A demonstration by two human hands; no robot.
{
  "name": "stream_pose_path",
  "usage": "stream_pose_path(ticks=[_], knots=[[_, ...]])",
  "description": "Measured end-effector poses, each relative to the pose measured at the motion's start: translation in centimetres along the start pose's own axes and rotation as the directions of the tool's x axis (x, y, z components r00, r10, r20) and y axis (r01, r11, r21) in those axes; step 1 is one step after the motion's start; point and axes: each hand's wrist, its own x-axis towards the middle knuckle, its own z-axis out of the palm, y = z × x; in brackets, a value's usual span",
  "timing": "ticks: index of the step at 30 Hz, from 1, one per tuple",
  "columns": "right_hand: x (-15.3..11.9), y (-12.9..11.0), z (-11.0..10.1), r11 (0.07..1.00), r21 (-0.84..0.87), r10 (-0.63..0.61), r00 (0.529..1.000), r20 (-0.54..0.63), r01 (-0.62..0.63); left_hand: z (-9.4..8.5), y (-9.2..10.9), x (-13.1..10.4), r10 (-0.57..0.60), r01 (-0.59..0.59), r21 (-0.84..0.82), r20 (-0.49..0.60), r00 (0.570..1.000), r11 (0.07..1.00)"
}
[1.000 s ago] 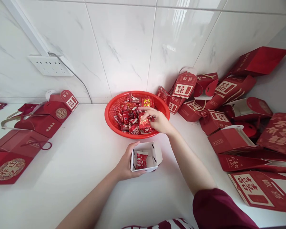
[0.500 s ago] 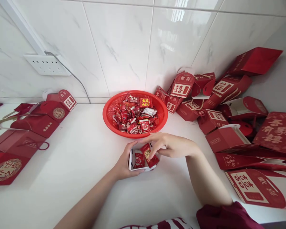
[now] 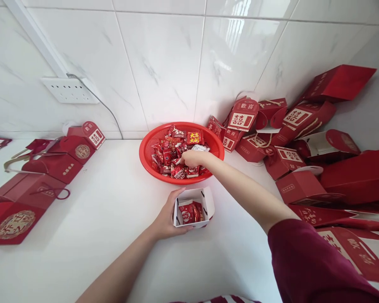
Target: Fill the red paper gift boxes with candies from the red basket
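My left hand (image 3: 168, 219) is closed round the left side of a small open box (image 3: 210, 206) with white inner walls, thumb behind and fingers at the near edge. Inside lie several red candy packets (image 3: 187, 213). Beyond the box stands a red plastic basket (image 3: 148, 166) heaped with red-wrapped candies (image 3: 177, 171) and one white-wrapped candy (image 3: 200, 148). My right hand (image 3: 195, 159) reaches into this heap with its fingers curled downward. What the fingertips pinch is hidden behind the hand.
Red gift boxes (image 3: 53, 162) stand in a row at the left. More red boxes (image 3: 295, 120) are piled along the right side and back corner. A tiled wall (image 3: 164, 63) with a socket strip (image 3: 70, 90) and a grey cable (image 3: 105, 106) rises behind the white tabletop (image 3: 113, 202).
My right hand has left the small box and moved forward into the candy basket. The red packet it was handling now lies in the box. My left hand still holds the box.
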Motion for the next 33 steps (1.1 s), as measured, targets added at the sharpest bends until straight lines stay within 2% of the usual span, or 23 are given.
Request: stream_pose_path(ticks=[3, 7, 12, 16, 20, 26, 28, 30, 33], knots=[[2.6, 0.7, -0.8, 0.997, -0.069, 0.029, 0.998, 0.05, -0.026, 0.0, -0.1, -0.1, 0.004, -0.004, -0.016, 0.002, 1.0, 1.0], [4.1, 1.6, -0.6, 0.994, -0.109, 0.038, 0.997, 0.072, -0.03, 0.1, -0.4, -0.2, -0.01, 0.011, -0.051, 0.006, 1.0, 0.999], [4.1, 1.6, 1.0, 0.992, -0.123, 0.034, 0.997, 0.065, -0.026, 0.1, -0.6, -0.2, 0.006, -0.006, -0.022, 0.006, 1.0, 1.0], [3.9, 0.8, 1.7, 0.984, -0.176, 0.01, 1.0, -0.016, -0.012, 0.1, -0.7, -0.2, 0.023, -0.023, -0.014, 0.002, 1.0, 1.0], [3.9, 0.0, 1.9, 0.972, -0.235, -0.019, 0.998, -0.062, 0.004, 0.1, -0.7, -0.2, 0.026, -0.026, -0.024, 0.005, 1.0, 0.999], [3.6, -0.4, 1.5, 0.972, -0.232, -0.034, 0.999, -0.041, 0.023, -0.1, -0.2, -0.1, -0.004, 0.005, -0.029, 0.015, 1.0, 1.0], [2.8, -0.2, 0.8, 0.978, -0.205, -0.059, 0.994, -0.09, 0.04, -0.1, -0.2, -0.2, -0.012, 0.012, -0.02, 0.008, 1.0, 1.0], [1.5, 0.1, 0.1, 0.982, -0.184, -0.075, 0.98, -0.186, 0.04, -0.1, -0.1, -0.2, -0.016, 0.016, -0.014, 0.002, 1.0, 1.0], [-1.7, 0.3, -0.4, 0.994, -0.04, -0.109, 0.905, -0.411, 0.101, 0.0, -0.2, -0.2, -0.01, 0.01, -0.035, 0.002, 1.0, 0.999]])
